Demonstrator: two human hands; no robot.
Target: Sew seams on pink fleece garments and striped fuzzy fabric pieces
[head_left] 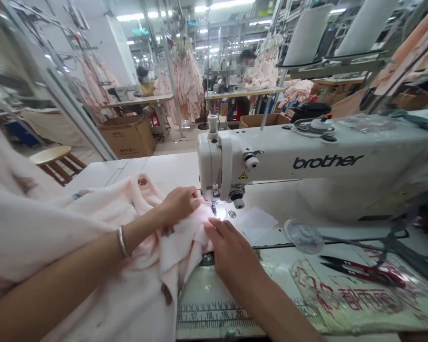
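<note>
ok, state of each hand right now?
Left hand: closed, pinching the pale pink, brown-patterned plush fabric.
Right hand: at that fabric's edge; whether open or closed cannot be told.

A narrow, shiny silver-coloured metal bangle [121, 241], smooth and rounded, circles the left forearm [71, 270] just behind the wrist. This forearm and the right forearm [281, 304] are bare throughout their visible length, as are the left hand [176, 205] and the right hand [233, 249], fingers [221, 229] included.
</note>
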